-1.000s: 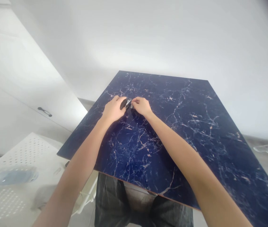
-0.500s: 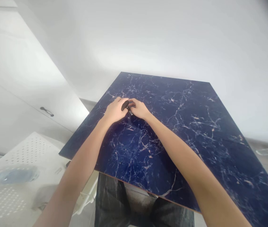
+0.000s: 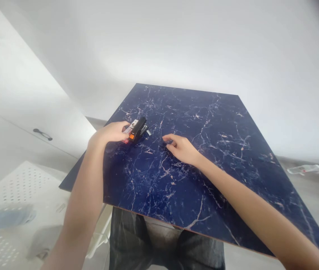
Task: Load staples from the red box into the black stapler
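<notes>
A black stapler [image 3: 139,129] with an orange patch at its near end rests on the blue marbled table [image 3: 159,187], left of the middle. Right against its left side is a small red-and-white box [image 3: 126,139]. My left hand [image 3: 110,133] has its thumb and fingers closed around that box, partly hiding it. By the stapler's right side shows a small silvery piece [image 3: 148,132], too small to name. My right hand [image 3: 183,148] is low over the table to the right, fingers loosely curved and thumb apart, with nothing visible in it.
A white perforated chair [image 3: 32,183] stands at the left with a clear bottle [image 3: 7,217] lying on it. Behind the table is a white wall [image 3: 176,45]. Crumpled clear plastic [image 3: 311,169] lies beyond the table's right edge. A white cabinet handle [image 3: 42,134] is dark.
My hands, earlier together around the black stapler, have parted. The left moved left to the red-and-white box; the right drew back to the right. The stapler now shows plainly on the table.
</notes>
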Motion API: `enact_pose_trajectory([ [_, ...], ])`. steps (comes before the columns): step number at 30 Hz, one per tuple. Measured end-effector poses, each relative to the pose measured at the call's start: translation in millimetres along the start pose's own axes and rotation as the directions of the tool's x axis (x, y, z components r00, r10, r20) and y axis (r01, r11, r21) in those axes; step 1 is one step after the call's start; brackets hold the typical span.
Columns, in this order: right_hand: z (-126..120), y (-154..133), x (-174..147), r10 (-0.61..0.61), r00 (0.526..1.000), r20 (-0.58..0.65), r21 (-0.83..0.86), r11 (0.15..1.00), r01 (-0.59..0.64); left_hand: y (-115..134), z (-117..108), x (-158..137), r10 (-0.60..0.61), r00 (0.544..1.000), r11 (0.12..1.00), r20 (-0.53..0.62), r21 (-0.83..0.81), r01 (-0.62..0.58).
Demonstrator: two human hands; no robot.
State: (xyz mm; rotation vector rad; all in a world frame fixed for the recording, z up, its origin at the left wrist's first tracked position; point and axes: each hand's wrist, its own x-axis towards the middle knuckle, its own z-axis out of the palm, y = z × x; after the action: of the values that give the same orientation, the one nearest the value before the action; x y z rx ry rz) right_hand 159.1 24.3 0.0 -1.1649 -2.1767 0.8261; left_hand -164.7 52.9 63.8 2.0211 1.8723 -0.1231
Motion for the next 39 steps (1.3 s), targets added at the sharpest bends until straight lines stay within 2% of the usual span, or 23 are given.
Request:
enact_pose_trajectory([
  [3,-9,-2,-40,-0.007,0.999,0.043,-0.013,1.000,0.008,0,-2,-5,-0.039,0.999,0.999,-0.020,0.034,0.040],
  [5,-14,-2,-62,-0.008,0.999,0.031,-0.029,1.000,0.009,6,-4,-9,-0.089,0.990,0.995,-0.112,0.033,0.093],
  [6,-16,-1,-71,-0.014,1.000,0.014,-0.032,0.999,0.015,11,-5,-11,-0.112,0.974,0.993,-0.199,0.011,0.116],
  [8,-18,0,-84,-0.034,0.999,-0.016,-0.028,0.999,0.033,28,-5,-18,-0.111,0.912,0.994,-0.396,-0.057,0.096],
  [9,-19,1,-89,-0.044,0.999,-0.027,-0.025,0.999,0.043,40,-4,-22,-0.085,0.873,0.995,-0.481,-0.083,0.052],
  [11,-20,1,-95,-0.066,0.997,-0.033,-0.036,0.997,0.064,66,4,-28,0.036,0.826,0.992,-0.563,-0.078,-0.096],
  [13,-21,0,-96,-0.086,0.996,-0.034,-0.061,0.995,0.084,90,18,-30,0.149,0.842,0.986,-0.519,0.011,-0.168],
  [15,-21,-1,-96,-0.107,0.994,-0.029,-0.085,0.991,0.104,107,35,-29,0.212,0.873,0.976,-0.439,0.145,-0.164],
  [18,-22,0,-96,-0.130,0.991,-0.009,-0.121,0.984,0.128,116,54,-24,0.188,0.934,0.946,-0.303,0.311,-0.089],
  [20,-23,1,-97,-0.152,0.988,0.003,-0.159,0.976,0.150,118,60,-23,0.137,0.949,0.937,-0.285,0.348,-0.031],
  [22,-24,3,-98,-0.180,0.984,0.013,-0.198,0.964,0.179,121,63,-24,0.136,0.921,0.945,-0.365,0.326,-0.010],
  [23,-24,4,-98,-0.193,0.981,0.020,-0.216,0.957,0.192,125,65,-25,0.166,0.896,0.954,-0.412,0.298,-0.040],
  [24,-25,5,-99,-0.201,0.979,0.026,-0.234,0.951,0.202,130,69,-27,0.223,0.868,0.957,-0.444,0.268,-0.109],
  [26,-26,4,-100,-0.204,0.979,0.032,-0.278,0.939,0.204,141,81,-30,0.417,0.802,0.909,-0.428,0.223,-0.353],
  [28,-27,2,-100,-0.179,0.983,0.029,-0.340,0.923,0.178,152,98,-32,0.616,0.711,0.785,-0.340,0.187,-0.590],
  [30,-27,-2,-101,-0.135,0.991,0.018,-0.395,0.909,0.132,158,114,-32,0.718,0.640,0.689,-0.272,0.152,-0.708],
  [31,-26,-3,-102,-0.113,0.993,0.011,-0.412,0.905,0.108,159,119,-32,0.732,0.633,0.674,-0.252,0.135,-0.726],
  [33,-22,-4,-104,-0.084,0.996,0.000,-0.424,0.903,0.076,157,124,-29,0.726,0.654,0.682,-0.212,0.111,-0.722],
  [36,-16,1,-107,-0.041,0.999,-0.012,-0.440,0.898,0.032,149,120,-25,0.717,0.688,0.697,-0.109,0.119,-0.708],
  [39,-13,8,-109,0.013,1.000,0.005,-0.477,0.879,-0.009,143,114,-23,0.719,0.694,0.691,-0.032,0.142,-0.709],
])
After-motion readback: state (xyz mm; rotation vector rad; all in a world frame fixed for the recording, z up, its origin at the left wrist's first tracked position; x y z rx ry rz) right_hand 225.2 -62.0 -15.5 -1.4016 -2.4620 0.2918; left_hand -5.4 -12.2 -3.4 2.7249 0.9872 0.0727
